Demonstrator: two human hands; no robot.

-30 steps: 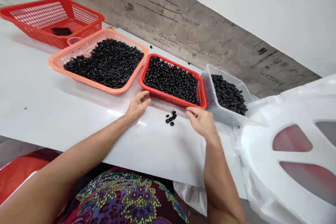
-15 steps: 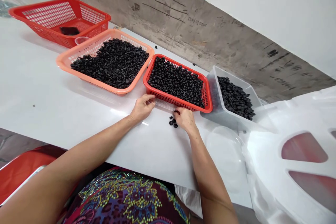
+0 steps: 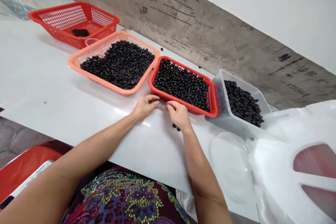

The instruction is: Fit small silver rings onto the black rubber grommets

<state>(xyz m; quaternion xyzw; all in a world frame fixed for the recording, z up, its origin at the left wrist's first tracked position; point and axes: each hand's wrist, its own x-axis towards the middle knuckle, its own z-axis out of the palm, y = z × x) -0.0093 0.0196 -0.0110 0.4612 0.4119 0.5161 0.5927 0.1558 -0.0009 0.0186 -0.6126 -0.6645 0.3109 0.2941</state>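
Note:
My left hand is closed, its thumb and fingers pinching a small clear plastic bag just in front of the smaller red basket. At the bag's right side, my right hand has its fingertips pinched together; what lies between them is hidden. A few small black rubber-looking parts lie on the white table below my right hand, partly covered by it. Many small black ring-like pieces fill the smaller red basket.
To the left stands an orange basket of small black pieces, with a larger red basket holding a dark object beyond it. At right are a clear bin of black parts, a clear lid and a white plastic stool.
My right hand has moved up and left from the loose black parts to the clear bag. My left hand keeps its pinch near the basket. The whole view has shifted slightly.

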